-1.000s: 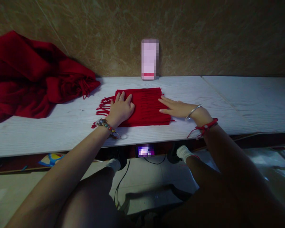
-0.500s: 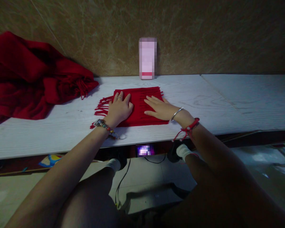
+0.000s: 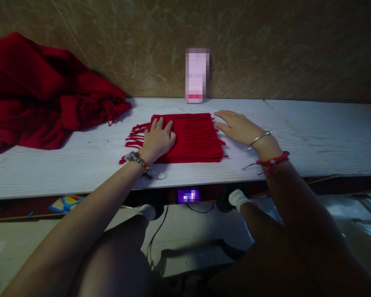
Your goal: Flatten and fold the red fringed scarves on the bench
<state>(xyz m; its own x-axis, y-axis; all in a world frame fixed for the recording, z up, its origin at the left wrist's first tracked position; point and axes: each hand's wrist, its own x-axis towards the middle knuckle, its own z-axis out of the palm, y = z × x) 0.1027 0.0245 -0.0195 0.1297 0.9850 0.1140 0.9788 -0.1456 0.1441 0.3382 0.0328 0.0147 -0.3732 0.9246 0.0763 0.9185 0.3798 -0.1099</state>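
A red fringed scarf [image 3: 198, 140] lies folded into a flat rectangle on the white wood-grain board. Its fringe spreads out at the left end, with shorter strands along the right edge. My left hand [image 3: 159, 138] rests flat on the left part of the scarf, fingers apart, a ring on one finger. Just beyond the right edge, near the far corner, is my right hand [image 3: 239, 127]. Its thumb and fingers are apart and it holds nothing; whether the fingertips touch the fringe I cannot tell.
A crumpled red fringed cloth [image 3: 34, 103] lies at the left. Against the marbled wall [image 3: 266, 49] leans a pink, blurred phone-like object [image 3: 197, 76]. Below the front edge of the white board [image 3: 297, 144] are a small lit screen [image 3: 188, 196] and a dark cable [image 3: 157, 233].
My right hand has left the top of the scarf and moved right, past its edge, baring the right-hand fringe. My left hand stays on the scarf.
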